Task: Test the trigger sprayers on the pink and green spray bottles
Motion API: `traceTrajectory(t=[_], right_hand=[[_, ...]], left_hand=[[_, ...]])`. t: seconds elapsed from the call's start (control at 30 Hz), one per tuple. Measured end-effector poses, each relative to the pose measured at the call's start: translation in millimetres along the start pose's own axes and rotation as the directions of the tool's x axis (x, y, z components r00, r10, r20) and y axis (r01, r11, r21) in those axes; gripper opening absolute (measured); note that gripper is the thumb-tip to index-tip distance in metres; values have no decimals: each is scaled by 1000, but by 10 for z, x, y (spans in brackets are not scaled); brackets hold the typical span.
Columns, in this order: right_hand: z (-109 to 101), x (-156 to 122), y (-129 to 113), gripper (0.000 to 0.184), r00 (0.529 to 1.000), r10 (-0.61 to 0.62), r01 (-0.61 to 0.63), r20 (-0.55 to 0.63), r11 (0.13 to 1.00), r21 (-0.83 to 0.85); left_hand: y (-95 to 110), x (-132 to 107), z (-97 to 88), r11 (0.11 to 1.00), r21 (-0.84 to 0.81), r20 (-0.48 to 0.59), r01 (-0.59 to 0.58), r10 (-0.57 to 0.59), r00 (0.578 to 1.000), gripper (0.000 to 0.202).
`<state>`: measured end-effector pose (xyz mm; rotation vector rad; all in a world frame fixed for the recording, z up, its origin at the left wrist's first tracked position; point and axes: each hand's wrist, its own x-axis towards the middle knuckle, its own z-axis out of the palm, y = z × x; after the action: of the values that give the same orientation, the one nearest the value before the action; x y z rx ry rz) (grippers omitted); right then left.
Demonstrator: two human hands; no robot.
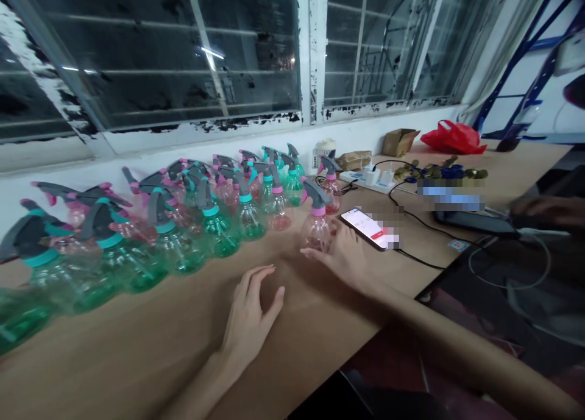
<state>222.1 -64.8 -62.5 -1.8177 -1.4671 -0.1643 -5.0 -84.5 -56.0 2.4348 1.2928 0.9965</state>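
Right hand point(345, 256) open, fingertips touching pink spray bottle point(317, 222) upright on surface point(150, 341), just beside phone point(371, 227). Left hand point(249, 313) flat, open, holding nothing. Risk: nudged bottle likely tips onto phone or into crowded bottle row point(183, 225).

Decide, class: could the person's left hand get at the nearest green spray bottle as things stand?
Probably yes. The left hand lies flat and empty on the table, and only bare tabletop separates it from the green spray bottle.
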Motion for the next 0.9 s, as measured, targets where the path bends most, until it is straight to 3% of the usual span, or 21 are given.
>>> traceTrajectory(t=[0.13,0.3,0.43,0.57,0.77,0.9], right_hand=[[-114,-307,-165,71,998,-57,57,3,994,-93],[-193,-553,-414,68,989,-149,150,12,986,-72],[-150,-681,-548,85,980,-198,197,16,980,36],[-125,-781,-560,99,980,-189,178,59,972,156],[-301,-875,-578,79,942,-282,226,180,933,280],[-425,-799,-506,51,910,-314,211,271,913,350]], left_hand=[[84,97,39,998,-53,20,-22,23,1000,42],[443,461,-11,984,-175,-70,-18,6,998,78],[664,690,-109,955,-292,-42,56,-71,997,62],[636,724,-182,935,-348,-1,68,-73,997,45],[503,611,-245,897,-428,43,110,-102,994,39],[470,563,-309,883,-465,5,62,-68,998,32]])
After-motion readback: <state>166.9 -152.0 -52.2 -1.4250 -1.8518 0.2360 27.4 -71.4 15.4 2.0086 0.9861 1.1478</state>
